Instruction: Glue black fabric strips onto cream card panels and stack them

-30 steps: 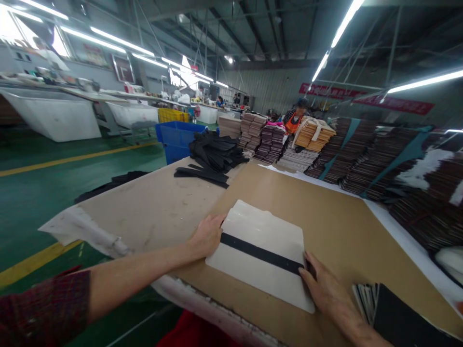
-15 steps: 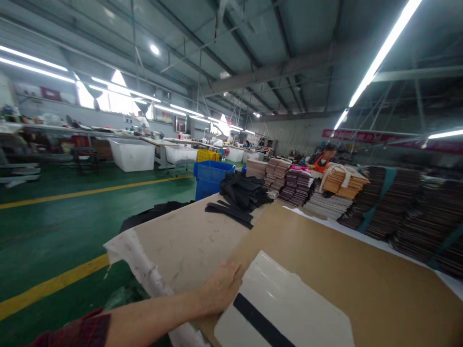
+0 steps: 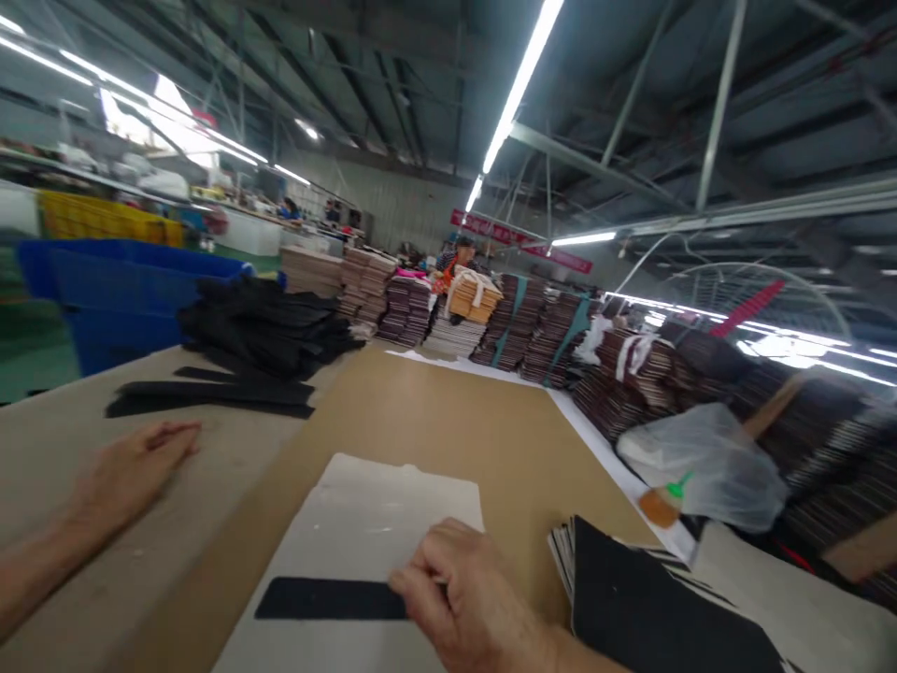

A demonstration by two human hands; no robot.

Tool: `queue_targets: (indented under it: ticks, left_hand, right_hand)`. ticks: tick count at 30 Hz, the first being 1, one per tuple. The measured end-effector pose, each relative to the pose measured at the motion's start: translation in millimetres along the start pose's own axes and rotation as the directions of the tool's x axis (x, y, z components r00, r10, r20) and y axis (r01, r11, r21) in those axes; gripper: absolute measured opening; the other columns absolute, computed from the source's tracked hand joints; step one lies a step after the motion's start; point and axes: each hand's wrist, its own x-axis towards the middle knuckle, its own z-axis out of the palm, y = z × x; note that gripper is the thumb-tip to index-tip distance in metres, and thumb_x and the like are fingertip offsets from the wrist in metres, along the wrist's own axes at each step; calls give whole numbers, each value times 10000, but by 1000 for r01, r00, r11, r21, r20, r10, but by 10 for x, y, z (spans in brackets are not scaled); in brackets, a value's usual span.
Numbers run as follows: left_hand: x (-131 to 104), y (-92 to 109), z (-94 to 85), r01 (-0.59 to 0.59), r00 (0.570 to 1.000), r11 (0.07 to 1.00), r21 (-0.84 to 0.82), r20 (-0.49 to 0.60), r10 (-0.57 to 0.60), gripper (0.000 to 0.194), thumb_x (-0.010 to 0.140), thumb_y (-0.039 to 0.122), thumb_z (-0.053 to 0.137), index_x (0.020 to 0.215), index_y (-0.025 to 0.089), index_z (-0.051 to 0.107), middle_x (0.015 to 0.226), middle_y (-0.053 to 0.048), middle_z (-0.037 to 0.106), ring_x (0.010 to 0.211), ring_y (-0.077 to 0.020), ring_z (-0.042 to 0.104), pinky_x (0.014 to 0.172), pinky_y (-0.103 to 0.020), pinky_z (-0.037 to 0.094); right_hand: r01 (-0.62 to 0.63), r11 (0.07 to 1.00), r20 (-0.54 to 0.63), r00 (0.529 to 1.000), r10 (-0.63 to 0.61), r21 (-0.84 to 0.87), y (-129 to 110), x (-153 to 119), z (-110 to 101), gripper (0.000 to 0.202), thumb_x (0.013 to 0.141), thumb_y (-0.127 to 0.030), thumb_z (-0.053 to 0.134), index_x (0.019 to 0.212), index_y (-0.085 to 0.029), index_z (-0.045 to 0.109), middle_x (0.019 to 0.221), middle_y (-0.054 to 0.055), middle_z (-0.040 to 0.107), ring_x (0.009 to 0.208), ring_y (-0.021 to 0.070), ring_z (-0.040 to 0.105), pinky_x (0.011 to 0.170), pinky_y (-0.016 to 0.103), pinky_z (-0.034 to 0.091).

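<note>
A pale grey panel (image 3: 378, 509) lies on the brown sheet (image 3: 448, 411), with a black strip (image 3: 329, 598) across it. Over the strip's right end is my right hand (image 3: 466, 584), its fingers curled together; what is pinched in them is too small to make out. My left hand (image 3: 140, 463) is above the beige table at the left, its fingers drawn together and slightly blurred, near loose black strips (image 3: 210, 394). A heap of black pieces (image 3: 266, 322) lies beyond it.
Blue bin (image 3: 140, 290) beyond the table at left. Stacked panels (image 3: 519, 318) line the far edge. Black panels (image 3: 651, 598), a plastic bag (image 3: 715, 458) and an orange bottle with green nozzle (image 3: 661, 505) are at right. A person (image 3: 452, 266) is behind the stacks.
The view has swung right. My left hand has moved off the pale panel's edge toward the black strips. My right hand has come into view over the black strip.
</note>
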Motion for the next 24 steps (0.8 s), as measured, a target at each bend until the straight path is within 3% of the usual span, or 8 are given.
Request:
queue_targets:
  ticks: [4,9,13,17,21,24]
  left_hand:
    - [-126,-8,73,-41,993,972,-233,-115,14,324,826,378,427,1065,238,594,844,61,712,940,-202,643,832,-288,495]
    - [136,-235,163,-117,981,928,-353,-186,52,313,859,353,462,1000,155,659,867,-27,722,803,-163,680,711,-241,530]
    - [157,-320,273,-163,979,935,-316,-170,113,253,866,298,481,929,162,685,770,-30,709,739,-167,668,676,-246,497]
    - [114,-306,335,-220,972,951,-217,-130,195,190,841,241,517,864,202,702,764,-21,712,735,-167,658,676,-243,445]
    - [101,-292,344,-219,973,967,-127,-105,207,200,836,244,507,865,229,704,787,-22,722,736,-176,656,658,-250,423]
    - [85,-274,350,-204,976,976,-79,-92,196,209,840,260,496,872,248,703,802,-22,729,743,-184,657,677,-264,429]
  right_hand:
    - [169,985,65,984,-165,-44,-187,511,139,465,995,-457,376,614,-202,454,637,4,543,620,125,481,611,279,317]
    - [227,971,181,961,-211,-77,-207,1681,638,312,952,-347,440,716,-207,589,734,17,638,734,160,576,669,271,378]
    - [211,971,247,952,-179,-108,-170,2641,1016,228,912,-275,483,958,-216,698,959,28,723,883,169,647,785,269,438]
    - [132,975,227,970,-90,-177,-71,3469,1338,214,912,-244,510,984,-214,710,984,43,733,929,169,659,838,275,458]
    - [58,978,197,980,-18,-200,-13,4089,1672,235,957,-344,546,1030,-164,678,1011,61,704,941,174,651,903,365,493]
    - [42,982,199,980,-5,-186,13,4382,1928,295,960,-411,559,1076,-159,659,1078,65,680,991,184,644,929,408,505]
